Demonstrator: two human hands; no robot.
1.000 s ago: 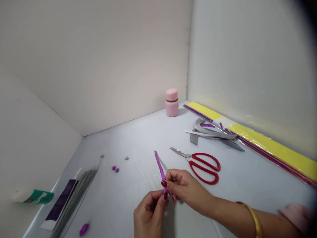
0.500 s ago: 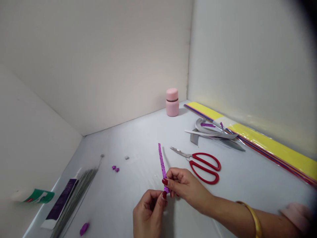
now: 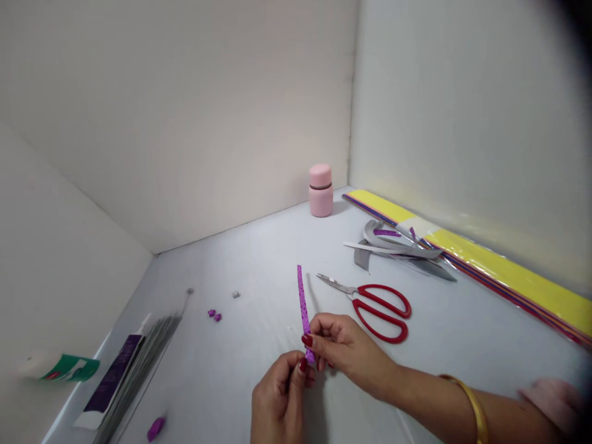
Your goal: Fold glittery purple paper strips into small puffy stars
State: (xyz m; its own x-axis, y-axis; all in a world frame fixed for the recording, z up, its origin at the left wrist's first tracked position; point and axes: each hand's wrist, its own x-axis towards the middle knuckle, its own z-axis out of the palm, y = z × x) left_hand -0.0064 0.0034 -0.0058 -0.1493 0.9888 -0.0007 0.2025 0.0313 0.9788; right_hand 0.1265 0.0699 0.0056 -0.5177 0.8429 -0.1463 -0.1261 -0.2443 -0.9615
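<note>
Nearest the person, the left hand (image 3: 277, 401) was curled closed, its thumb and fingers pinching the bottom end of a purple glitter strip (image 3: 303, 308). Touching it from the right, the right hand (image 3: 340, 345) was also closed in a pinch on that same lower end, a gold bangle (image 3: 474, 407) on its wrist. The strip stood up from between the two hands, nearly upright, its free end pointing away from the person above the white table (image 3: 240, 364).

To the left, near the table's edge, lay a purple scrap (image 3: 156, 428), a packet of thin wires (image 3: 134, 367) and a green-labelled tube (image 3: 69, 367). Just beyond the right hand lay red-handled scissors (image 3: 370, 302), blades shut, well clear of the strip. Further left sat two tiny purple pieces (image 3: 214, 315) and a small silver piece (image 3: 236, 295).

Further back on the right lay curled grey strips (image 3: 398, 246) beside a long pack of yellow paper (image 3: 485, 265) along the wall. A pink jar (image 3: 320, 190) stood in the far corner.
</note>
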